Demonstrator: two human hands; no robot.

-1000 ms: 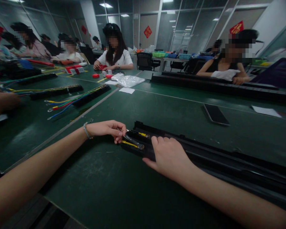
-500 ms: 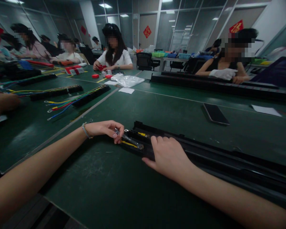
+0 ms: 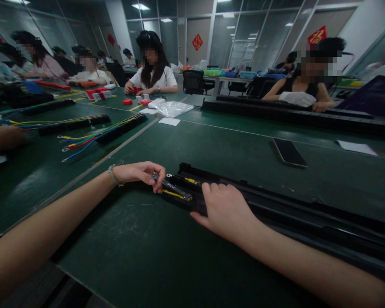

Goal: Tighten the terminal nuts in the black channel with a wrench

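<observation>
A long black rail [image 3: 285,209] lies on the green table, running from the middle to the right edge. My left hand [image 3: 150,175] is closed on the near end of a metal wrench [image 3: 173,187]. The wrench's other end sits over a bolt at the rail's left end, beside a yellow wire [image 3: 173,194]. Behind it lies a yellow-sleeved terminal [image 3: 190,180]. My right hand [image 3: 226,207] grips the rail just right of the bolt, fingers over the top and thumb on the near side.
A phone [image 3: 289,152] and a white paper [image 3: 356,147] lie beyond the rail. Black strips with coloured wires [image 3: 122,128] are at the left, near another person's hand [image 3: 4,139]. A plastic bag [image 3: 175,108] lies farther back. Several people sit around the tables.
The wrench handle has shifted slightly in my left hand, which is almost in the same place. My right hand stays on the rail. The whole view has moved a little.
</observation>
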